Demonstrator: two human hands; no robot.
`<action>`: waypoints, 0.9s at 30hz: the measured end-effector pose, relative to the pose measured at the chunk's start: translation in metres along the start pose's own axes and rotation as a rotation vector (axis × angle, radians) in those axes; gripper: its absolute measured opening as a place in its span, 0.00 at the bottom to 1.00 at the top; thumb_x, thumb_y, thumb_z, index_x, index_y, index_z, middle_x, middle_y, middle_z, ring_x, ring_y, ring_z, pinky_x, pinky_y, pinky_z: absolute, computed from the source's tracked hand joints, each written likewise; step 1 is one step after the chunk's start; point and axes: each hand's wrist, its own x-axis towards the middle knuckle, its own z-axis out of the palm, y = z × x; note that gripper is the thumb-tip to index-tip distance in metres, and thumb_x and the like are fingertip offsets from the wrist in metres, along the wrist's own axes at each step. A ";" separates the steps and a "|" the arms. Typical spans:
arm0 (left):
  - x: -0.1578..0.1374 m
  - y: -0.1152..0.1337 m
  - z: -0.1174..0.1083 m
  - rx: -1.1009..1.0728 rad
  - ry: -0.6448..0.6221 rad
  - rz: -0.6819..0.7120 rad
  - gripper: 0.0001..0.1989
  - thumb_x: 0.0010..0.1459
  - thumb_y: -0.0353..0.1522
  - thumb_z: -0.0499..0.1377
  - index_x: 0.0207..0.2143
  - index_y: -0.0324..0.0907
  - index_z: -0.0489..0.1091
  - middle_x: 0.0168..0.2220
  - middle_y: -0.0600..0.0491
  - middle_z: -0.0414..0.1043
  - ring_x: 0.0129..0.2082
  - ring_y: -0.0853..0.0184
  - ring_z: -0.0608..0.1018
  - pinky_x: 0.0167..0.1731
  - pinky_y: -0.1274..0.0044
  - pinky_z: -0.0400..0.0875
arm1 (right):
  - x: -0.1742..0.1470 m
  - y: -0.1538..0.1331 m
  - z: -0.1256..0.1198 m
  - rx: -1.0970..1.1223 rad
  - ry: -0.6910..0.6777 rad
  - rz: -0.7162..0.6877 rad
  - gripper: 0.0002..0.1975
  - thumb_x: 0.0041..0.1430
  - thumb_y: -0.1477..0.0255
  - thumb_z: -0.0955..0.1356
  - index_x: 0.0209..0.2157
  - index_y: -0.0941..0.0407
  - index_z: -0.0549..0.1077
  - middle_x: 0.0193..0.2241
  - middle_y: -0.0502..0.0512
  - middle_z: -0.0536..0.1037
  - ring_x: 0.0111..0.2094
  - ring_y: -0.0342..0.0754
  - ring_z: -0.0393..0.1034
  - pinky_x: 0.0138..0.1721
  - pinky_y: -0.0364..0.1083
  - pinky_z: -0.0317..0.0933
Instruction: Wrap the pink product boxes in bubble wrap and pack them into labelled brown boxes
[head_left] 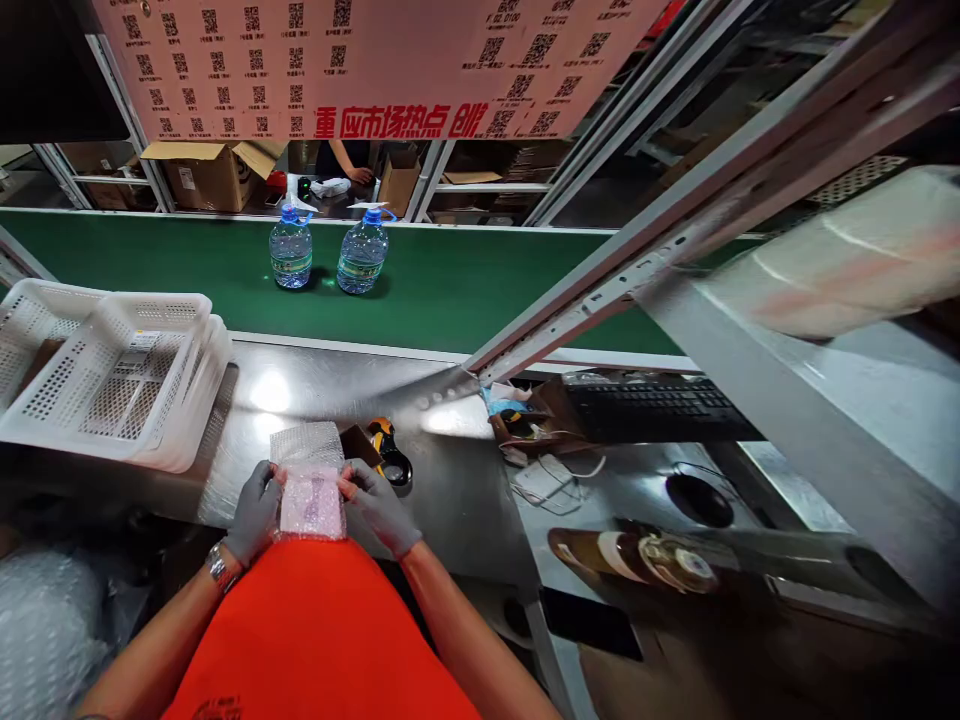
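Between my hands, close to my body at the metal bench's front edge, is a small pale pink-and-white packet (313,503) in clear bubble wrap (306,441). The wrap extends beyond the packet's far side. My left hand (257,508), in a grey glove with bare fingertips, pinches the left edge of the wrap. On the right edge, my right hand (377,505), gloved the same way, has its thumb and fingers closed on the wrap. Just past my right hand lie a brown cardboard piece (360,446) and a yellow-and-black tape dispenser (391,455).
White plastic baskets (169,455) stand at the left. Two large water bottles (291,250) sit on the green conveyor belt (465,290). A slanted metal post (585,290) rises at the right, near a keyboard (660,405) and tape rolls (675,562). Another person's hand (361,175) shows behind the belt.
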 end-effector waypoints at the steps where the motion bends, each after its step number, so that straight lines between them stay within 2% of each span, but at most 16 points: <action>1: -0.001 -0.001 0.000 0.005 0.001 0.001 0.27 0.61 0.59 0.62 0.32 0.46 0.63 0.29 0.57 0.66 0.29 0.67 0.67 0.31 0.75 0.64 | -0.001 0.001 -0.001 -0.005 -0.035 0.003 0.19 0.58 0.52 0.77 0.30 0.52 0.76 0.29 0.47 0.74 0.32 0.48 0.66 0.35 0.45 0.63; 4: -0.004 -0.006 -0.001 0.024 0.013 0.045 0.26 0.64 0.58 0.61 0.31 0.47 0.63 0.29 0.56 0.67 0.29 0.66 0.68 0.31 0.74 0.64 | -0.008 0.003 -0.005 -0.033 -0.107 -0.009 0.18 0.63 0.53 0.74 0.32 0.52 0.74 0.31 0.48 0.73 0.34 0.49 0.66 0.38 0.46 0.62; 7: -0.004 -0.013 -0.007 0.109 -0.008 0.115 0.22 0.70 0.53 0.58 0.33 0.46 0.66 0.29 0.55 0.69 0.29 0.66 0.70 0.32 0.74 0.64 | -0.014 0.005 -0.010 -0.075 -0.141 -0.039 0.17 0.67 0.53 0.72 0.33 0.52 0.73 0.33 0.50 0.73 0.36 0.50 0.66 0.40 0.48 0.61; 12: 0.008 -0.020 -0.025 0.303 -0.044 0.353 0.15 0.70 0.43 0.57 0.47 0.43 0.75 0.37 0.50 0.77 0.38 0.62 0.79 0.43 0.70 0.74 | -0.016 0.010 -0.019 -0.203 -0.211 -0.166 0.20 0.72 0.51 0.69 0.33 0.52 0.72 0.36 0.52 0.73 0.38 0.51 0.67 0.43 0.49 0.62; 16: 0.018 -0.021 -0.028 0.428 -0.062 0.496 0.10 0.71 0.39 0.54 0.41 0.44 0.71 0.35 0.50 0.77 0.37 0.62 0.80 0.41 0.70 0.75 | -0.016 0.015 -0.023 -0.301 -0.276 -0.230 0.20 0.75 0.54 0.66 0.33 0.52 0.70 0.37 0.53 0.73 0.39 0.50 0.68 0.43 0.50 0.63; 22: 0.013 -0.038 -0.019 0.520 -0.016 0.529 0.13 0.76 0.38 0.50 0.40 0.44 0.70 0.35 0.49 0.77 0.33 0.62 0.80 0.35 0.72 0.74 | -0.023 0.017 -0.021 -0.342 -0.303 -0.289 0.16 0.76 0.59 0.65 0.34 0.52 0.69 0.37 0.55 0.73 0.39 0.51 0.70 0.43 0.50 0.67; 27: 0.005 -0.060 -0.034 0.702 0.039 0.705 0.12 0.74 0.34 0.50 0.43 0.42 0.72 0.50 0.39 0.79 0.42 0.60 0.83 0.40 0.69 0.81 | -0.024 0.007 -0.014 -0.431 -0.253 -0.361 0.10 0.76 0.68 0.63 0.36 0.52 0.68 0.39 0.56 0.74 0.41 0.52 0.71 0.44 0.50 0.67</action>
